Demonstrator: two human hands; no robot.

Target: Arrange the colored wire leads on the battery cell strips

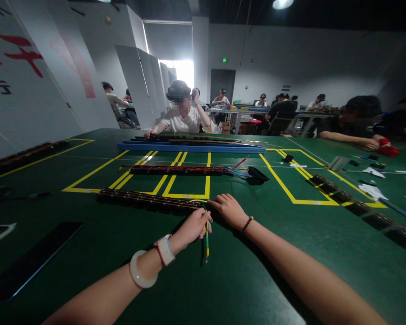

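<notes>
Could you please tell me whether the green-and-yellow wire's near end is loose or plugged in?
Loose: the green-and-yellow wire extends past the left hand, its tip meeting no connector.

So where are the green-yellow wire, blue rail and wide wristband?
Green-yellow wire (pixel 208 243): head view, its lower stretch.
Blue rail (pixel 191 147): head view, its long side.
Wide wristband (pixel 165 251): head view, the band's middle.

The long, dark strip (pixel 145 199) lies slightly slanted; by its right end, the yellow-green wire (pixel 207 241) points nearward.
</notes>
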